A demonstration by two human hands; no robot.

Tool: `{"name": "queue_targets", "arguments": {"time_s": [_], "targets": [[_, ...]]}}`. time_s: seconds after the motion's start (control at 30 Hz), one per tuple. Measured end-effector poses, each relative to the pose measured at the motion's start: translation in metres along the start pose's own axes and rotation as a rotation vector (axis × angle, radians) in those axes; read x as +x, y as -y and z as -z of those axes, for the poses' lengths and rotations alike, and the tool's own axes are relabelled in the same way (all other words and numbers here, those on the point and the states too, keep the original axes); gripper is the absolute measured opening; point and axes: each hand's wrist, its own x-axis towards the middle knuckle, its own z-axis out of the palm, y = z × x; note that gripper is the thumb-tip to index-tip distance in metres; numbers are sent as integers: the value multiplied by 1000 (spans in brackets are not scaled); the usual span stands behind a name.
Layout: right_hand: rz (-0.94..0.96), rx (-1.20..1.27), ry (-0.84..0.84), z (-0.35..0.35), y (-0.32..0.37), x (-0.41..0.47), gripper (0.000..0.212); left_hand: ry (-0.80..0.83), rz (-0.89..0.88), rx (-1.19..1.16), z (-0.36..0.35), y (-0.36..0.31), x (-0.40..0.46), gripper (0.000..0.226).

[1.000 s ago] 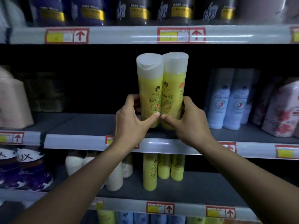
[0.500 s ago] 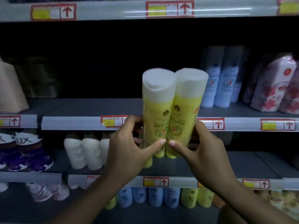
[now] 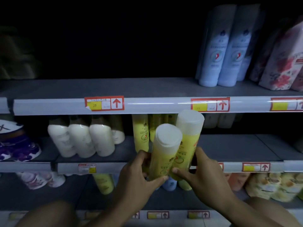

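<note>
Together, yellow bottles [image 3: 166, 154] sit clasped between left hand [image 3: 136, 177] and right hand [image 3: 208, 176] fingers [image 3: 179, 171].

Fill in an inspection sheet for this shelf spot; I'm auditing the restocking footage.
surface: grey shelf, with shelved yellow bottles standing on it.
job's things: left yellow bottle and right yellow bottle, white-capped, tilted, side by side in front of that shelf.
clutter: white bottles on the same shelf; blue bottles and flowered packs one shelf up.
grippers: left hand grips the left yellow bottle, right hand grips the right yellow bottle.
cables: nothing seen.
surroundings: price tags with red arrows on the rails; dim light.
</note>
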Motion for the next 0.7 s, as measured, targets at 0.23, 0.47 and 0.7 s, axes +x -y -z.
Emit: {"name": "queue_targets", "arguments": {"time_s": [0.23, 0.47, 0.7], "targets": [[-39, -2, 57, -19, -18, 30, 55, -48, 60, -3, -21, 19, 26, 56], [-5, -56, 58, -37, -23, 68, 64, -166, 102, 13, -33, 26, 68, 45], [-57, -29, 27, -50, -32, 92, 61, -270, 74, 47, -45, 36, 82, 51]]}}
